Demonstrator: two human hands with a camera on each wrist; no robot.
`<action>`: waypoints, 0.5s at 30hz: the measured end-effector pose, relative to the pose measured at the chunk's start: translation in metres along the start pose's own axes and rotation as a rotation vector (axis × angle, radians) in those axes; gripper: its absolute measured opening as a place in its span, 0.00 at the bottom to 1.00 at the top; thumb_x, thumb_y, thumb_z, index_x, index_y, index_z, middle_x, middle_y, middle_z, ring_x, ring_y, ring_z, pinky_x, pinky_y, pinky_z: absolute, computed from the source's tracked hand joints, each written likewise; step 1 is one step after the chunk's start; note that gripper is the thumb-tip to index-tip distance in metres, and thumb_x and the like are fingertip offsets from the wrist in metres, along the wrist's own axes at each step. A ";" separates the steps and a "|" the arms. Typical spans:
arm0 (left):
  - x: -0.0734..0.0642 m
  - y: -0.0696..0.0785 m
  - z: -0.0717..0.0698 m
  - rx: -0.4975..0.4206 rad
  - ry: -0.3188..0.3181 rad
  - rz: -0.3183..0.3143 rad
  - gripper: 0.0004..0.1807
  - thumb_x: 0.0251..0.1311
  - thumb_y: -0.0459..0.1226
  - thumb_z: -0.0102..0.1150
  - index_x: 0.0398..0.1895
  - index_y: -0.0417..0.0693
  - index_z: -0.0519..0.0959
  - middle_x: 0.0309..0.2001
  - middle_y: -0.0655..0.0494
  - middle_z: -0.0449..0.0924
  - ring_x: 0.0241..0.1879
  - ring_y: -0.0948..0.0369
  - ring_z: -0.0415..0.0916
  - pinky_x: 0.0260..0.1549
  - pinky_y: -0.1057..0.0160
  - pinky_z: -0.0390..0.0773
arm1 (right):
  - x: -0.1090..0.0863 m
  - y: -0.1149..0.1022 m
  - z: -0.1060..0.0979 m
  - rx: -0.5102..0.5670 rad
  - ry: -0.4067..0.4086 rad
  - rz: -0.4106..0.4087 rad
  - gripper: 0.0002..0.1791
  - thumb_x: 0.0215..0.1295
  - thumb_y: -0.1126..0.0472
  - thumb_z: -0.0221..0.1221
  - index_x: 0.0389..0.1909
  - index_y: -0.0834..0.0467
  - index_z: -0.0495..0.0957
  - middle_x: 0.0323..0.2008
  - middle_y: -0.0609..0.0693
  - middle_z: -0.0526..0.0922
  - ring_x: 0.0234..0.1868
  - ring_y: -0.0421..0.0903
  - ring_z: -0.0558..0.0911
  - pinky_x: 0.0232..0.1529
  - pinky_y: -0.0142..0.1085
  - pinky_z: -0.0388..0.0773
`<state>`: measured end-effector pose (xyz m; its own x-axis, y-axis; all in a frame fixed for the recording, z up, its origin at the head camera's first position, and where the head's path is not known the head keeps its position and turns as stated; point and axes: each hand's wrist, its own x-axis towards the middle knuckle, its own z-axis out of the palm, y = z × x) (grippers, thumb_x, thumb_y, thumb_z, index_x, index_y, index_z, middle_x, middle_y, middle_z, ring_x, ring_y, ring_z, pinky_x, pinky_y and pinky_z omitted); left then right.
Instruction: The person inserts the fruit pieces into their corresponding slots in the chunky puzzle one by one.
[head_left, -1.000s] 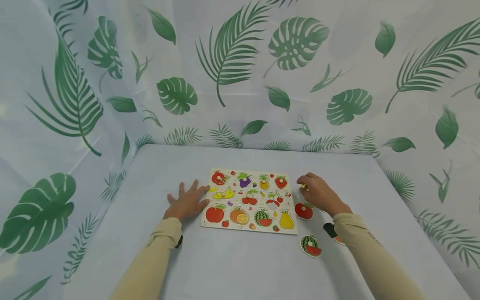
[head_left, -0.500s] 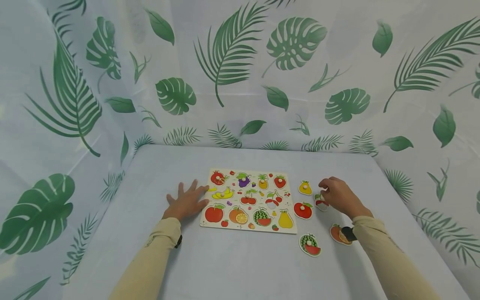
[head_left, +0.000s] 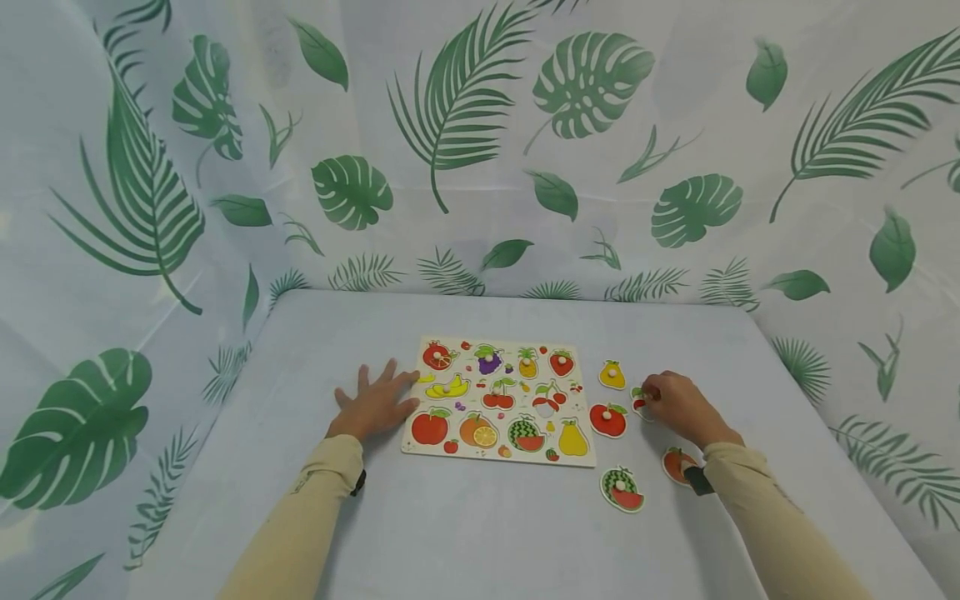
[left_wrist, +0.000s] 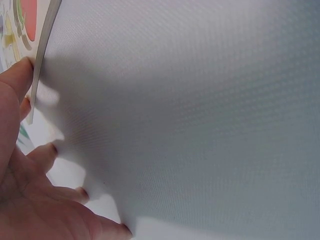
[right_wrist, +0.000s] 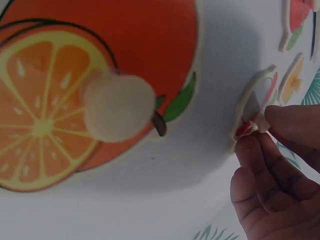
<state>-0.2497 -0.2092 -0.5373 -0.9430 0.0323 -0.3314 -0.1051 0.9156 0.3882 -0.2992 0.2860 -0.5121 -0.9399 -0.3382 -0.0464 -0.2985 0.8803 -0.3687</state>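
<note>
A wooden fruit puzzle board (head_left: 409, 447) lies flat on the table. My left hand (head_left: 371, 407) rests at its left edge with fingers spread; thumb and forefinger touch the edge in the left wrist view. To the right of the board, my right hand (head_left: 684, 410) pinches a red-and-white fruit puzzle piece (right_wrist: 256, 100) by its small knob between thumb and fingers. The hand partly covers this piece in the head view. Nearby lie a pear piece (head_left: 612, 375) and a red apple piece (head_left: 607, 422), both with knobs.
Nearer the person are a watermelon piece (head_left: 622, 490) and an orange piece (head_left: 677, 465), the latter partly under the right wrist's dark strap (head_left: 700, 481). A leaf-patterned cloth (head_left: 480, 242) hangs behind the white-covered table (head_left: 480, 533).
My right hand has left the yellow pear piece, which now lies on the table, and moved right to the red-and-white piece. The left hand and board have stayed put.
</note>
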 end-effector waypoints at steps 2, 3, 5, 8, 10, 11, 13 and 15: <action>0.000 0.000 0.000 0.001 -0.001 -0.003 0.37 0.76 0.52 0.61 0.85 0.61 0.64 0.87 0.42 0.45 0.82 0.28 0.28 0.67 0.15 0.34 | -0.001 0.002 0.003 -0.004 0.010 -0.002 0.06 0.63 0.77 0.63 0.40 0.72 0.84 0.33 0.57 0.82 0.34 0.54 0.78 0.40 0.51 0.82; 0.001 0.000 0.001 0.001 -0.004 -0.006 0.38 0.76 0.52 0.61 0.85 0.61 0.63 0.87 0.43 0.44 0.82 0.28 0.28 0.67 0.15 0.34 | -0.001 0.002 0.005 -0.007 0.017 -0.003 0.06 0.63 0.77 0.62 0.39 0.72 0.84 0.33 0.57 0.82 0.34 0.54 0.77 0.40 0.51 0.82; 0.001 0.000 0.001 0.002 -0.005 -0.007 0.38 0.76 0.52 0.61 0.85 0.61 0.63 0.87 0.43 0.44 0.82 0.28 0.28 0.67 0.15 0.34 | -0.001 0.002 0.007 -0.012 0.032 -0.001 0.05 0.63 0.77 0.62 0.39 0.71 0.84 0.33 0.57 0.82 0.33 0.53 0.77 0.40 0.50 0.82; 0.002 0.000 0.001 0.002 -0.009 -0.011 0.38 0.76 0.52 0.61 0.85 0.61 0.63 0.87 0.43 0.44 0.82 0.29 0.28 0.67 0.15 0.33 | -0.001 0.001 0.008 -0.008 0.043 0.004 0.05 0.63 0.78 0.62 0.38 0.72 0.83 0.33 0.58 0.81 0.33 0.54 0.77 0.40 0.51 0.82; 0.001 0.000 0.000 0.001 -0.006 -0.009 0.38 0.76 0.52 0.61 0.85 0.61 0.63 0.87 0.43 0.44 0.82 0.28 0.28 0.67 0.15 0.33 | -0.001 0.000 0.008 -0.002 0.045 0.010 0.05 0.63 0.78 0.62 0.38 0.72 0.83 0.33 0.58 0.81 0.34 0.54 0.78 0.40 0.51 0.82; 0.001 0.000 0.000 0.000 -0.007 -0.009 0.38 0.76 0.52 0.61 0.85 0.61 0.63 0.87 0.43 0.44 0.82 0.28 0.28 0.67 0.15 0.33 | 0.000 -0.001 0.008 0.001 0.045 0.013 0.05 0.63 0.78 0.62 0.38 0.72 0.83 0.33 0.58 0.81 0.34 0.54 0.78 0.40 0.51 0.82; 0.000 0.000 0.000 -0.002 -0.007 -0.009 0.38 0.76 0.52 0.61 0.85 0.61 0.63 0.87 0.43 0.44 0.82 0.28 0.27 0.67 0.15 0.33 | 0.000 -0.001 0.008 0.006 0.041 0.020 0.05 0.64 0.78 0.61 0.39 0.73 0.83 0.33 0.58 0.81 0.34 0.54 0.78 0.40 0.51 0.82; -0.001 0.000 -0.001 -0.004 -0.004 -0.007 0.38 0.76 0.52 0.61 0.85 0.61 0.63 0.87 0.42 0.44 0.82 0.28 0.27 0.67 0.15 0.33 | 0.001 -0.001 0.009 0.005 0.039 0.025 0.05 0.64 0.78 0.61 0.39 0.73 0.83 0.33 0.59 0.81 0.34 0.54 0.78 0.41 0.51 0.82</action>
<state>-0.2493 -0.2094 -0.5363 -0.9409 0.0275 -0.3377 -0.1131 0.9141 0.3894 -0.2981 0.2815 -0.5200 -0.9528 -0.3030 -0.0198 -0.2742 0.8865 -0.3727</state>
